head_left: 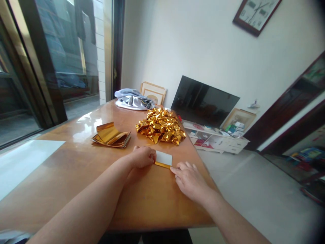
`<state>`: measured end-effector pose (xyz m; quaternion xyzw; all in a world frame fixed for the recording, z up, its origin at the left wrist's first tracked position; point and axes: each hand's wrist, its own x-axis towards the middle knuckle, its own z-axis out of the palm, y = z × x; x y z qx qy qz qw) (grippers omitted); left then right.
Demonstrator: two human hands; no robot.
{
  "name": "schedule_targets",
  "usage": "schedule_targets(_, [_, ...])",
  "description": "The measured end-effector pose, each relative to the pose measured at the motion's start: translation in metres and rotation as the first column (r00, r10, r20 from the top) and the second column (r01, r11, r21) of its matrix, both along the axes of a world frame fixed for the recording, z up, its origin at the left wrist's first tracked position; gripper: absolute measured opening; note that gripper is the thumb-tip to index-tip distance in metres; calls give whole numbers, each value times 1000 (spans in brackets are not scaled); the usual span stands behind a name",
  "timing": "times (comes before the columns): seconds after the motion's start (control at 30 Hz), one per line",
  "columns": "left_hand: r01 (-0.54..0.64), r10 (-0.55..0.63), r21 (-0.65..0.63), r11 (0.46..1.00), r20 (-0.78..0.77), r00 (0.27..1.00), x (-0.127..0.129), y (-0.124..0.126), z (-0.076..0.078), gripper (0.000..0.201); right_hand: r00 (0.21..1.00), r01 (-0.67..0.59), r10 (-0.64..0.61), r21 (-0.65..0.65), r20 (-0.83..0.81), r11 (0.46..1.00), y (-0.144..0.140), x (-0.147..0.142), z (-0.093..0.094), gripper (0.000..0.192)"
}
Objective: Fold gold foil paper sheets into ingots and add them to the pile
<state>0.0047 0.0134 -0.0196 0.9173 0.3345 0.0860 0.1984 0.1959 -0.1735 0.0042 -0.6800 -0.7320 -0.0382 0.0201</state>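
White wall (203, 44), wall clock (256, 13), dark TV (203, 101) on low white cabinet (220, 140), glass sliding door (50, 61), pale tiled floor (254, 189).

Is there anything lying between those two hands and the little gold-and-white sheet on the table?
No. Both hands are already on it: the left hand presses its left end and the right hand touches its gold edge, so nothing lies between them and the sheet.

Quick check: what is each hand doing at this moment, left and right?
Left hand: fingers curled, pressing down on the folded gold paper sheet lying on the table.
Right hand: open, fingertips touching the sheet's gold edge; not gripping it.
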Motion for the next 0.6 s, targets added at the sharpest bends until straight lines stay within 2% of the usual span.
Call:
schedule_targets(0.13, [-2,2,7,1000,-19,1000,1,0,1,18,998,-22,23,13,-50,1000,0,9,1,36])
schedule_targets(0.27, [-8,8,14,1000,-40,999,1,-2,4,19,979,-4,15,53,-205,999,11,25,3,29])
schedule_targets(0.43, [10,-8,50,999,-42,999,1,-5,7,20,928,46,5,128,-373,991,46,35,0,25])
schedule_targets(0.53, [15,-13,73,997,-25,1000,0,-8,7,18,924,70,-21,116,-382,991,71,34,-6,23])
schedule_targets(0.6, [5,-3,77,997,-21,1000,0,-10,8,15,928,94,-46,112,-369,989,86,31,-10,29])
